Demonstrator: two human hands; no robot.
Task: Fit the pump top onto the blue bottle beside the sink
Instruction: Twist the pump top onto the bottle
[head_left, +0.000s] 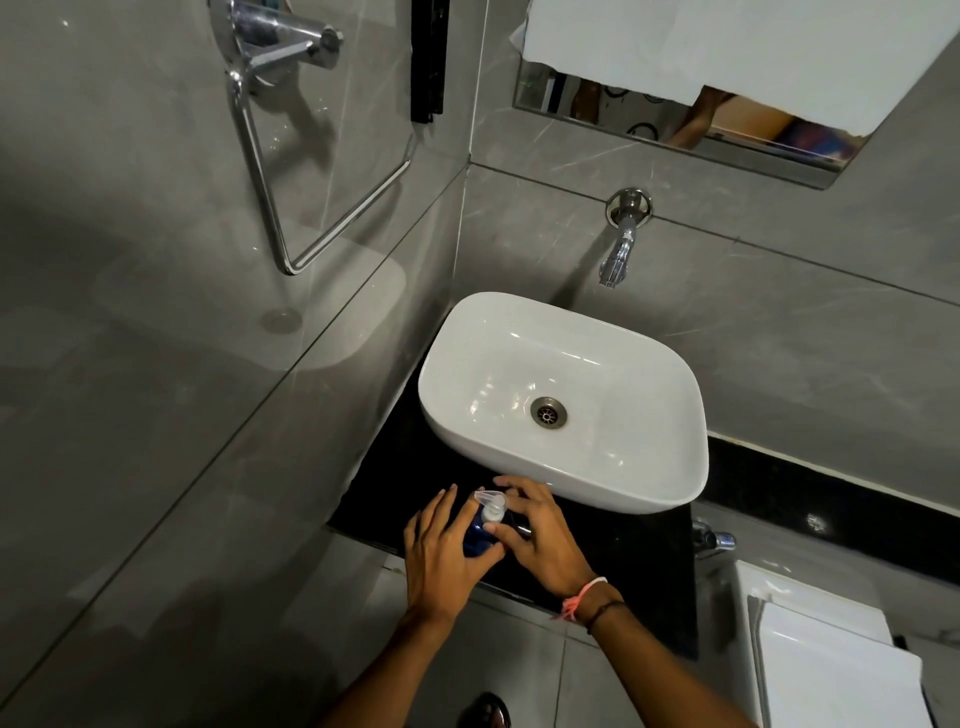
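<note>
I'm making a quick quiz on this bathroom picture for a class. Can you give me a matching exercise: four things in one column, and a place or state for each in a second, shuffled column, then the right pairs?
Things:
1. pump top
2. left hand
3. tap
4. sink

Places or states:
A. fixed to the grey wall, spout over the basin
B. white, resting on the black counter
C. clear plastic, at the neck of the blue bottle, under the right hand fingertips
D. wrapped around the bottle's body from its left side

Pairs: 1-C, 2-D, 3-A, 4-B
</note>
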